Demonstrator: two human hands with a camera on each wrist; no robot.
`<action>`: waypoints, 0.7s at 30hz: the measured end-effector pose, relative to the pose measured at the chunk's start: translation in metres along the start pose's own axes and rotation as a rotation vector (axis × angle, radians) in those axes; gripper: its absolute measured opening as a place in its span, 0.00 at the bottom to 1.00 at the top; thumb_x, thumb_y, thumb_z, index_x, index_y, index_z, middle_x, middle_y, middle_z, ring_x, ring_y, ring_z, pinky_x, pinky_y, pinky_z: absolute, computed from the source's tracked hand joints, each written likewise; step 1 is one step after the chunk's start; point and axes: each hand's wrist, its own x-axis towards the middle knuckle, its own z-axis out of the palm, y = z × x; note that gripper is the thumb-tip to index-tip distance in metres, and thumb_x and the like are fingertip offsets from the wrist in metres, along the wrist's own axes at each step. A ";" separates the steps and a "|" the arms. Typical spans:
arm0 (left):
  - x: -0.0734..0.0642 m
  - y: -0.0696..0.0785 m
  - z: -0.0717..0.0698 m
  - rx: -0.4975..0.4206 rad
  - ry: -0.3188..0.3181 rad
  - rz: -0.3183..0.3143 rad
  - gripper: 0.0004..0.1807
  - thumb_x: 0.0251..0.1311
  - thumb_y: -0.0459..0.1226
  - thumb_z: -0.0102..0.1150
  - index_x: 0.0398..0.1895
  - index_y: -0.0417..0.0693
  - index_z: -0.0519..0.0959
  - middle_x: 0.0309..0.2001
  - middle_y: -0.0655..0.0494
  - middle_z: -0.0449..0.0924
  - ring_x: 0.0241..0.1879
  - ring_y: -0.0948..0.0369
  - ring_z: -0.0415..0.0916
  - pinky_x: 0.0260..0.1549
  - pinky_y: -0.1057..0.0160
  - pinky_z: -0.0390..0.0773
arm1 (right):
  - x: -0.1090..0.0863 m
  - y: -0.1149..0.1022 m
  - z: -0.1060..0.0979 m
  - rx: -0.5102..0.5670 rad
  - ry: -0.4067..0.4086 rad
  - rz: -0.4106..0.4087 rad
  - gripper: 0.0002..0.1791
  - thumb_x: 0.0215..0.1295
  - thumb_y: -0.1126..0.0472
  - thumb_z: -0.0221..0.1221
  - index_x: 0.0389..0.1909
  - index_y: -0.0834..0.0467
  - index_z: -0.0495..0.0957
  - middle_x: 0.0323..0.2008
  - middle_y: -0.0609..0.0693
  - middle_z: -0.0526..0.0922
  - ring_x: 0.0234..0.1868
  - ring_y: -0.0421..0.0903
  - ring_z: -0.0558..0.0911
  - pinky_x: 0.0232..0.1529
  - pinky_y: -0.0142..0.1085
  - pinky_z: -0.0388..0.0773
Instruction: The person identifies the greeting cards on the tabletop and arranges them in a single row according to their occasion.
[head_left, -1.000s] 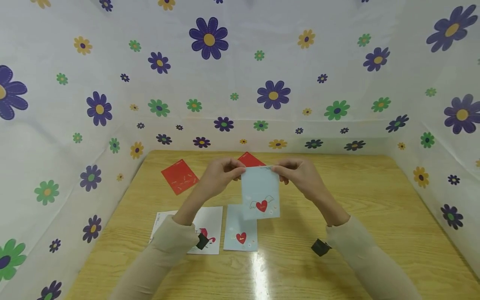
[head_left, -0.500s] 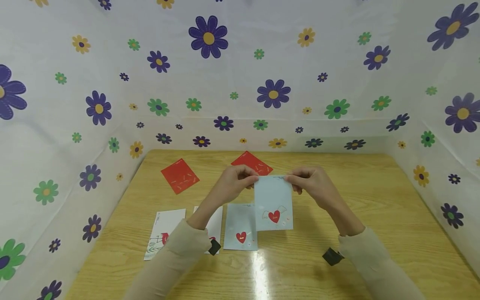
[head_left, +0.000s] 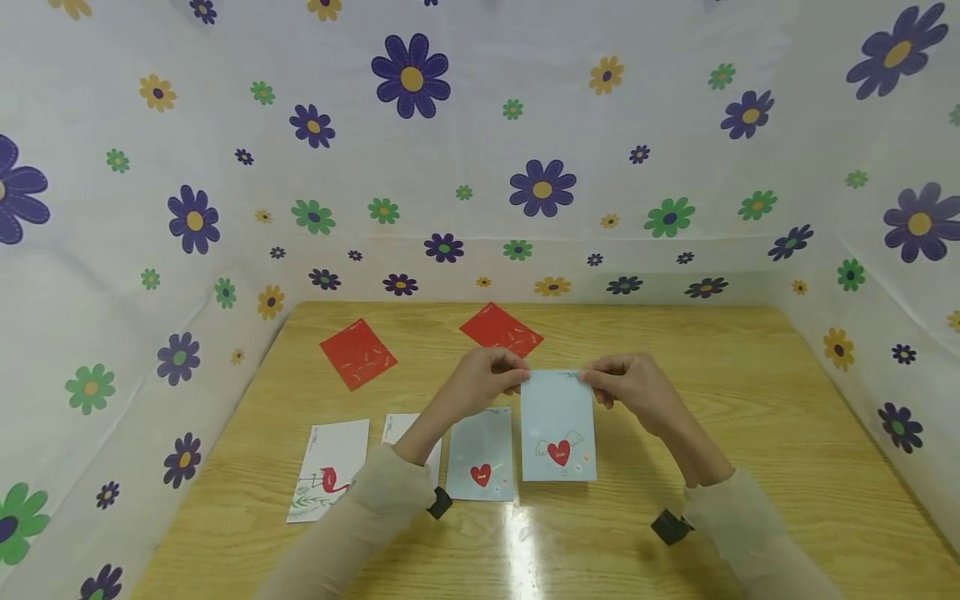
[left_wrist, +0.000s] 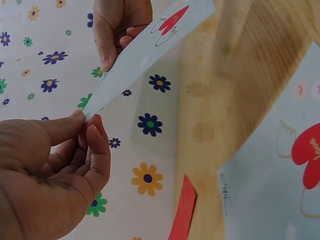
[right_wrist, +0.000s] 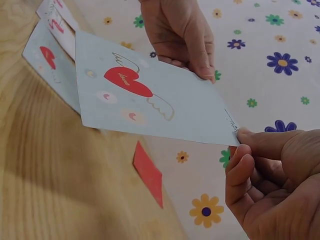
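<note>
A pale blue card (head_left: 558, 417) with a winged red heart hangs between my two hands, its lower edge close over the table. My left hand (head_left: 489, 383) pinches its upper left corner between thumb and fingers. At the upper right corner my right hand (head_left: 632, 390) pinches it the same way. In the right wrist view the held card (right_wrist: 150, 95) slants up from the table, heart side showing. Just left of it lies a matching blue heart card (head_left: 480, 442), flat on the wood.
Two white flamingo cards lie farther left; one white card (head_left: 330, 467) shows fully, the other white card (head_left: 405, 427) is partly behind my left forearm. Two red cards, one red card (head_left: 358, 353) and another red card (head_left: 501, 328), lie at the back. Flowered cloth (head_left: 465, 142) encloses the wooden table (head_left: 720, 375).
Both hands have carried the blue card to the right and down toward the near side, beside the matching card. The grip on its corners is the same. The flamingo cards are less covered.
</note>
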 end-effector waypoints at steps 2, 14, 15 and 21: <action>0.001 -0.004 0.003 -0.004 -0.004 -0.009 0.05 0.69 0.35 0.66 0.41 0.41 0.84 0.33 0.53 0.83 0.40 0.41 0.83 0.47 0.45 0.84 | 0.000 0.006 0.000 -0.005 0.002 0.017 0.14 0.72 0.63 0.65 0.44 0.74 0.83 0.24 0.54 0.78 0.25 0.42 0.74 0.26 0.31 0.74; 0.005 -0.023 0.020 0.050 -0.015 -0.110 0.04 0.68 0.35 0.67 0.41 0.42 0.84 0.35 0.55 0.82 0.33 0.60 0.81 0.46 0.50 0.85 | -0.001 0.036 0.005 -0.111 0.031 0.129 0.14 0.72 0.58 0.65 0.44 0.68 0.85 0.26 0.54 0.79 0.28 0.44 0.75 0.29 0.35 0.76; 0.005 -0.024 0.021 0.053 -0.014 -0.119 0.04 0.68 0.35 0.67 0.41 0.42 0.84 0.35 0.55 0.82 0.33 0.60 0.81 0.46 0.50 0.85 | -0.001 0.037 0.006 -0.116 0.037 0.136 0.14 0.72 0.58 0.65 0.44 0.68 0.85 0.26 0.54 0.80 0.28 0.44 0.75 0.29 0.34 0.76; 0.009 -0.031 0.025 0.104 -0.001 -0.141 0.04 0.67 0.35 0.68 0.40 0.43 0.85 0.35 0.56 0.82 0.33 0.61 0.81 0.42 0.58 0.86 | 0.001 0.043 0.011 -0.125 0.050 0.164 0.13 0.72 0.59 0.65 0.44 0.67 0.86 0.27 0.53 0.81 0.28 0.44 0.75 0.28 0.32 0.75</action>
